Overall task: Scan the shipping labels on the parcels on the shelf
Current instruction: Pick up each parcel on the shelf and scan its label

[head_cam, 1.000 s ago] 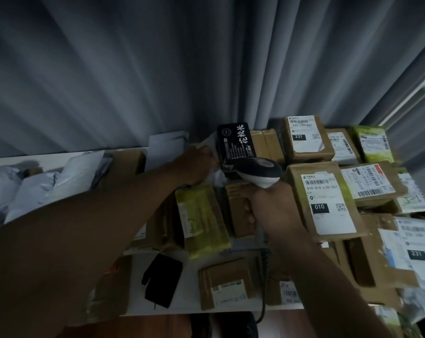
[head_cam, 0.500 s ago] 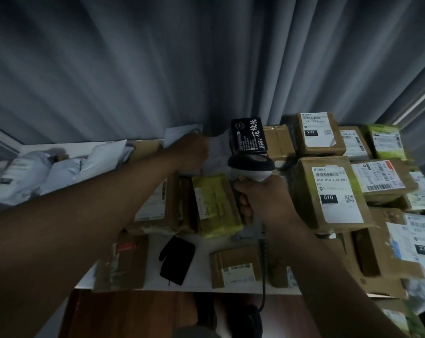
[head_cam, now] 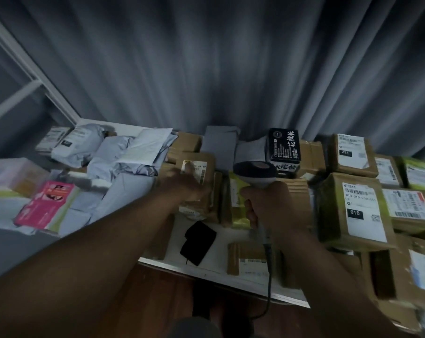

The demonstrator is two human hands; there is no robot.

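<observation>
one scanner (head_cam: 254,172) in right hand (head_cam: 270,206) points away.

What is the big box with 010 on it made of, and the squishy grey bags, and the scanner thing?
The 010 box looks like brown cardboard, matte, with a white paper label. The grey bags seem to be thin plastic mailers: they crumple and shine faintly. The scanner, held in the right hand, looks like smooth hard plastic, probably, white with a dark top.

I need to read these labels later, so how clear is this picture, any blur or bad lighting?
Head view: dim throughout; the left hand on the brown cardboard parcel is motion-smeared; the white shipping label marked 010 reads fairly sharp; wide-angle bending at the edges.
</observation>
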